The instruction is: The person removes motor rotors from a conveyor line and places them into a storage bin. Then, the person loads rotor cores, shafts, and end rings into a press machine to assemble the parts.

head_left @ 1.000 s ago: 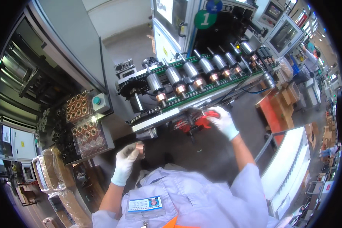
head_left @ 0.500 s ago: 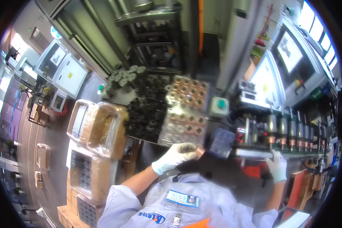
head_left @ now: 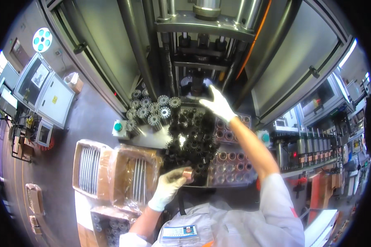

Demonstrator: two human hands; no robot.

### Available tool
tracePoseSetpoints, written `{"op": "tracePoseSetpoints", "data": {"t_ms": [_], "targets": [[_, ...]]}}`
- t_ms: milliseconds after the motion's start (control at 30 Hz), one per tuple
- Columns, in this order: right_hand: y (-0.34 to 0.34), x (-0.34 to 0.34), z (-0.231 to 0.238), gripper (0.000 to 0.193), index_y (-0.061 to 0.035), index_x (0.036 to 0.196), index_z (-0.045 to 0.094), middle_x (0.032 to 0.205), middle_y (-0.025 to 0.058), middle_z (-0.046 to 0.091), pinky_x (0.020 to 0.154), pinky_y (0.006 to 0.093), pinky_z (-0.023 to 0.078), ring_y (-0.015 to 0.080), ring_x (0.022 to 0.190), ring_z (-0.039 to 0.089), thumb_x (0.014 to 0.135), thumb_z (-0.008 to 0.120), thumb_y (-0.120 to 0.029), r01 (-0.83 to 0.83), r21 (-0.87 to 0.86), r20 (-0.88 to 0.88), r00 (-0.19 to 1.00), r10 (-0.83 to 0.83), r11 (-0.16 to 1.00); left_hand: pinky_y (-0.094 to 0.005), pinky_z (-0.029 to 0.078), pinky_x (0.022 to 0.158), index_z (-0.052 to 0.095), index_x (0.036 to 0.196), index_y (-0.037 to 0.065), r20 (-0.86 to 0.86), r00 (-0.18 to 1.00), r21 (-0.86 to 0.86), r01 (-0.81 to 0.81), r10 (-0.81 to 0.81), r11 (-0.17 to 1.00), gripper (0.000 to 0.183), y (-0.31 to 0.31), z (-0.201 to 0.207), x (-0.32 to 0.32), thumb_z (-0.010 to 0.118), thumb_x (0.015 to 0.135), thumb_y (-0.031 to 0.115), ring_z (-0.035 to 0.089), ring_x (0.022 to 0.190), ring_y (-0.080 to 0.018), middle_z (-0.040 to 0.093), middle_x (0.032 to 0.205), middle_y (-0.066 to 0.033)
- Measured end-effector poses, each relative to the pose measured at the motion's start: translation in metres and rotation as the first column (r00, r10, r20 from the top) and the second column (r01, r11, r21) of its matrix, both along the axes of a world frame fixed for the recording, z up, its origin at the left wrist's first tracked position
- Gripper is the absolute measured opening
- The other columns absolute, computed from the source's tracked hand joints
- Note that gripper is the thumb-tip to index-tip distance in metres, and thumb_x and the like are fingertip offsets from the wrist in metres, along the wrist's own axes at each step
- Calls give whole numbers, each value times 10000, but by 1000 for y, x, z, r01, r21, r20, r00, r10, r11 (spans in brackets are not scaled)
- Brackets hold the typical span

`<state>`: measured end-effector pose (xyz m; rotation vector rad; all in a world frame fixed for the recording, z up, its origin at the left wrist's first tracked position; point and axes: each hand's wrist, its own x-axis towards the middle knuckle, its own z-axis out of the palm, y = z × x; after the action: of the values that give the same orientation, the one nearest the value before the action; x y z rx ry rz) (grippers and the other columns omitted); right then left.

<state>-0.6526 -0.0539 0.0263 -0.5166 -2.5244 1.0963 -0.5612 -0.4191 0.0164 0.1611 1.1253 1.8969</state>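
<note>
My left hand [head_left: 168, 188], in a white glove, pinches a small copper commutator [head_left: 188, 173] by the front edge of the bench. My right hand [head_left: 219, 105], gloved too, reaches far forward with fingers and thumb spread and nothing in them. It is close to the dark fixture [head_left: 198, 84] of a press [head_left: 204, 25]. Below my right forearm lie clear plastic trays [head_left: 231, 178] with copper commutators in their pockets; part of the farther one is hidden by the arm. Left of these spreads a heap of black toothed parts [head_left: 189, 133].
Slotted metal cores [head_left: 150, 111] stand at the bench's back left. Green buttons sit on a left box [head_left: 118, 127] and a right box [head_left: 264, 138]. Cartons of metal shafts [head_left: 90, 166] are at left. A rack of upright cylinders [head_left: 309, 148] stands right. Posts flank the press.
My right hand has left the rack at right and reached forward to the press, its fingers spread. My left hand keeps the commutator. The view has swung toward the press.
</note>
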Motion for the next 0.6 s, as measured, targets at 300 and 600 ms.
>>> {"op": "tracePoseSetpoints", "data": {"t_ms": [300, 600], "targets": [[-1, -124, -27, 742, -23, 1289, 587, 1153, 165, 707, 995, 390, 503, 313, 1105, 673, 662, 912, -251, 277, -259, -275, 897, -346, 925, -311, 547, 889, 647, 1240, -77, -187, 946, -181, -298, 265, 937, 528, -69, 2, -9, 802, 888, 285, 684, 934, -166, 724, 1090, -107], [21, -129, -14, 728, 6, 1297, 540, 1130, 173, 701, 946, 390, 508, 296, 1063, 677, 729, 846, -328, 155, -384, -211, 945, -250, 910, -275, 525, 875, 667, 1238, -22, -381, 924, -341, -169, 28, 925, 454, -34, 2, -58, 765, 929, 295, 663, 921, -133, 728, 1042, -70]]}}
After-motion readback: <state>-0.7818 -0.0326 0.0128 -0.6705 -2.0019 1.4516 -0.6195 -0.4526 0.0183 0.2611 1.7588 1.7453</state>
